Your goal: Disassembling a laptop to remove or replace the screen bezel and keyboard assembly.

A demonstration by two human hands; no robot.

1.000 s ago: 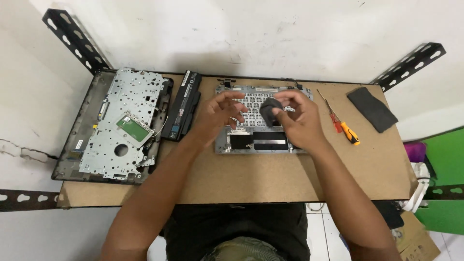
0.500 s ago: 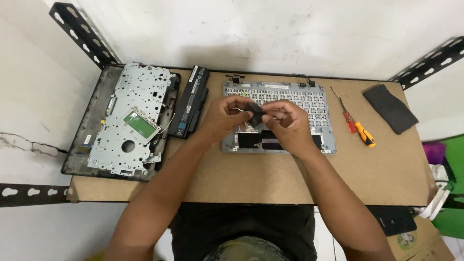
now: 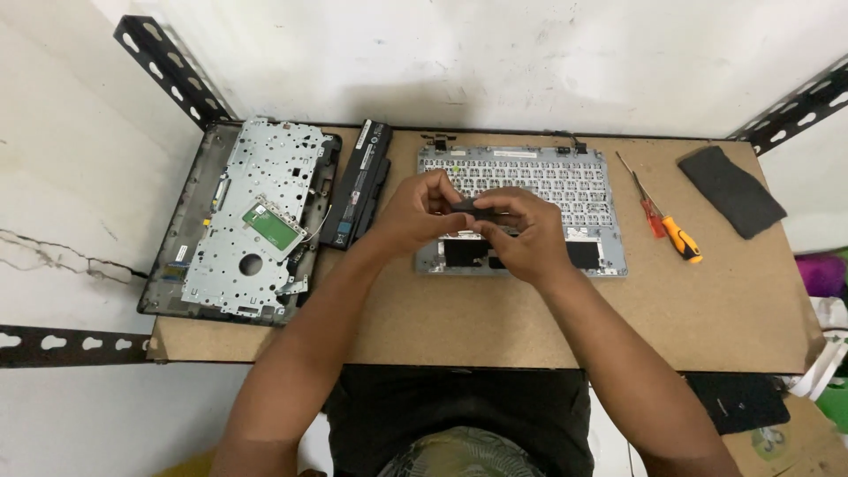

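Observation:
Both of my hands meet over a silver laptop keyboard frame (image 3: 565, 181) lying face down on the wooden table. My left hand (image 3: 415, 212) and my right hand (image 3: 521, 234) pinch a small flat black part (image 3: 468, 206) between their fingertips, held just above the frame. The part is mostly covered by my fingers. The lower edge of the frame (image 3: 601, 261) shows dark cut-outs beside my right wrist.
A stripped laptop base with a metal plate (image 3: 256, 212) lies at the left, a long black battery (image 3: 358, 181) next to it. To the right lie two screwdrivers, one orange-handled (image 3: 680, 237), and a black pad (image 3: 731, 190). Black metal brackets (image 3: 168, 66) stand at the back corners.
My hands have come closer together over the keyboard frame, both gripping the small black part. The camera view shifted slightly, so everything sits further right and lower than before.

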